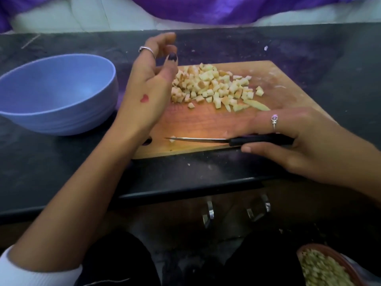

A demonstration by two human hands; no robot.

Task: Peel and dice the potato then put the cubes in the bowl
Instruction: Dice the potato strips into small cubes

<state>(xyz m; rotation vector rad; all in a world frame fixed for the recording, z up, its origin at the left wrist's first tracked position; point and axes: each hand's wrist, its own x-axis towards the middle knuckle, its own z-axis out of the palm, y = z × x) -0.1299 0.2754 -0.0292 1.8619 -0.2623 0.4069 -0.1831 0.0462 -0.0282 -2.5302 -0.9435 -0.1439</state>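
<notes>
Left hand [148,85] hovers with loosely curled fingers beside the potato cubes [214,85]; right hand [292,139] grips the knife [226,140] flat on the board [206,120].

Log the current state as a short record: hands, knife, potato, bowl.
left hand: open, held beside the cube pile
right hand: grips the knife handle
black-handled knife: lying flat on the wooden cutting board, tip pointing left
pale diced potato cubes: piled on the board
round blue bowl: left of the board, no cubes visible inside
</notes>
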